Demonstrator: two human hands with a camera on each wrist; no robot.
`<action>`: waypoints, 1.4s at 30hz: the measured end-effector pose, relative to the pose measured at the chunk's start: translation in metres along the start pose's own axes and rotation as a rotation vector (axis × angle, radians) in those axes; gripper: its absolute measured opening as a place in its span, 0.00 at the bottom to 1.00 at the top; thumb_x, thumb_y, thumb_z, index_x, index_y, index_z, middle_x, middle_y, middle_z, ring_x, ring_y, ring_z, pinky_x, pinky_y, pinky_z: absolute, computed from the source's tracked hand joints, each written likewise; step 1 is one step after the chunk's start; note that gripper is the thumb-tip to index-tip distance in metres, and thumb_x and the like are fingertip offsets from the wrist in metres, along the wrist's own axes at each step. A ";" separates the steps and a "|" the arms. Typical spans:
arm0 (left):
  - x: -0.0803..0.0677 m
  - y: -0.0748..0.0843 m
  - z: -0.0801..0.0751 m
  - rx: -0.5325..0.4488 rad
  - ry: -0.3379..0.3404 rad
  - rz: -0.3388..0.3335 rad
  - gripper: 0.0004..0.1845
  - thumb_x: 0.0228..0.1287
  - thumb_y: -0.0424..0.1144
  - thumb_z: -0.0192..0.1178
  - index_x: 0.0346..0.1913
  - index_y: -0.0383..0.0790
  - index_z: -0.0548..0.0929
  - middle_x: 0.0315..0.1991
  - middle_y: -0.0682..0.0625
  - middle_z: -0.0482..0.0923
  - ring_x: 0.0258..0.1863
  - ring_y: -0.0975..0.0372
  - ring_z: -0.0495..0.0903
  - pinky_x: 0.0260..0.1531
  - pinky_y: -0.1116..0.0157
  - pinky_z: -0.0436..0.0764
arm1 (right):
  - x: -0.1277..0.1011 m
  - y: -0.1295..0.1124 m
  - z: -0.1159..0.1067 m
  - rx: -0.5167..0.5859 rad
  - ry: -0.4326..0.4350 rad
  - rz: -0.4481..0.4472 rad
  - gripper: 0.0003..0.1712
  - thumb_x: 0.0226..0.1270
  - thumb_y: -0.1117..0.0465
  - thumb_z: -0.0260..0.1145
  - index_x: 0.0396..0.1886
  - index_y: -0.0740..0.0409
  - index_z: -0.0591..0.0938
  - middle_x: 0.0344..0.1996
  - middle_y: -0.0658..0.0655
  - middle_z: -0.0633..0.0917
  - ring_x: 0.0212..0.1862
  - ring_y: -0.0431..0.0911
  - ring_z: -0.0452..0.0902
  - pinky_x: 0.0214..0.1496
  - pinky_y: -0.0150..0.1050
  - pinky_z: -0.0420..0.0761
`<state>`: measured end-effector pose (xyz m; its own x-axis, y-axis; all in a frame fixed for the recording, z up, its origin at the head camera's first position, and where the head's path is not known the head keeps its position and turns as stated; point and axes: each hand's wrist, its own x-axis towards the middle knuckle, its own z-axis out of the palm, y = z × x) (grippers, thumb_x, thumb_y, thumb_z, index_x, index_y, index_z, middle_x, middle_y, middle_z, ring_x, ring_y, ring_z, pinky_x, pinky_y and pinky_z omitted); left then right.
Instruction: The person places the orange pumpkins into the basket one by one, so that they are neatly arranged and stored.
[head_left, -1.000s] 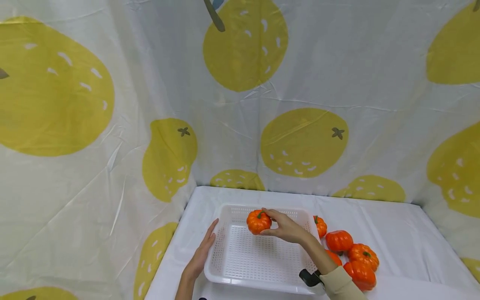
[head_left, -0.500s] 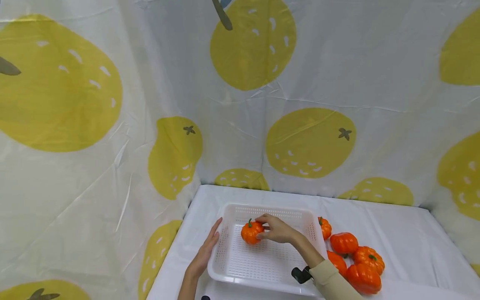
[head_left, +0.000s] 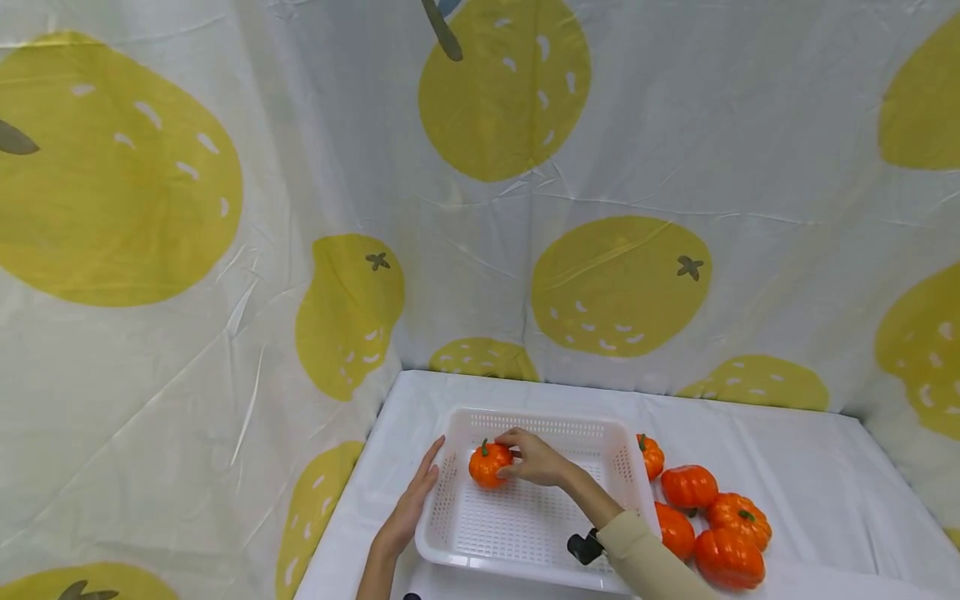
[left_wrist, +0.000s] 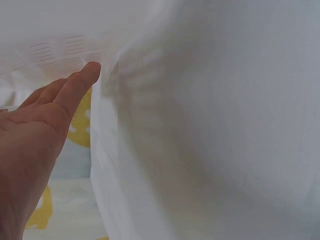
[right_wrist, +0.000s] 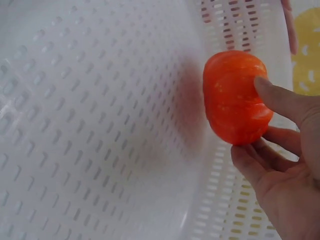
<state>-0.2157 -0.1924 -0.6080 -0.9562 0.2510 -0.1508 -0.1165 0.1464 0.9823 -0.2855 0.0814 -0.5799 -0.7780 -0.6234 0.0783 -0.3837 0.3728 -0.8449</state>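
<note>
My right hand (head_left: 534, 460) pinches a small orange pumpkin (head_left: 487, 465) with a green stem, inside the white plastic basket (head_left: 525, 533) near its left side. In the right wrist view, thumb and fingertips press on the near side of the pumpkin (right_wrist: 235, 97), low over the perforated floor of the basket (right_wrist: 100, 120). My left hand (head_left: 407, 510) lies along the basket's left outer wall, fingers straight. The left wrist view shows those straight fingers at the slotted basket wall (left_wrist: 44, 54).
Several more orange pumpkins (head_left: 738, 518) lie on the white tablecloth (head_left: 810, 483) to the right of the basket, some close against its wall. A black wrist camera (head_left: 585, 547) sits on the right wrist. A curtain (head_left: 465, 275) with a yellow fruit print hangs behind and at the left.
My right hand has carried the pumpkin left and lower, from above the middle of the basket to near its left side. The left hand keeps its place at the basket wall.
</note>
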 end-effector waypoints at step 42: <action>-0.002 -0.001 -0.001 -0.005 -0.011 0.019 0.28 0.84 0.59 0.33 0.82 0.71 0.50 0.87 0.50 0.37 0.85 0.41 0.36 0.75 0.27 0.38 | 0.007 0.009 0.008 0.022 0.020 0.089 0.38 0.57 0.68 0.77 0.66 0.73 0.73 0.60 0.73 0.80 0.60 0.68 0.78 0.59 0.62 0.83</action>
<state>-0.2139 -0.1937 -0.6085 -0.9552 0.2639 -0.1336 -0.1000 0.1370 0.9855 -0.2900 0.0751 -0.5911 -0.8181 -0.5749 0.0126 -0.3018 0.4106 -0.8604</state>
